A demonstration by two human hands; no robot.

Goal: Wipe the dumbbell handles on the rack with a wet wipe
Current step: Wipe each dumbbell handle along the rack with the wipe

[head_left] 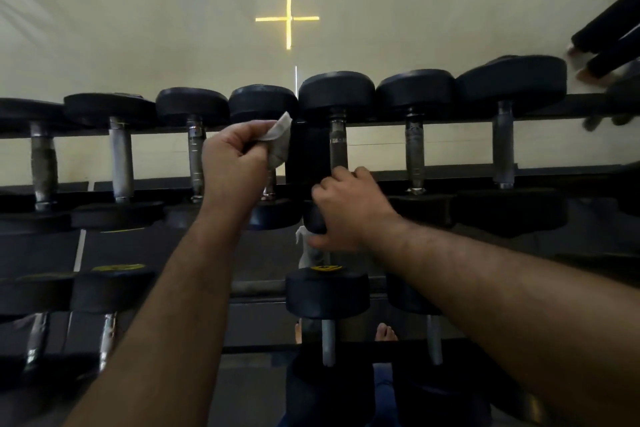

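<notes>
Both forearms were bare, without sleeves, watch or rings on the hands; fine hair showed along them. Blue trousers and bare feet (386, 333) appeared below.

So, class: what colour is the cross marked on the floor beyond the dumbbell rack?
Yellow. The cross shows on the pale floor in the head view, the only one.

Top tier of the rack (450, 123): 7 dumbbells (415, 135) stand side by side, heads nearly touching (open gaps only between handles); a black upright post (306, 152) fills 1 gap.
</notes>
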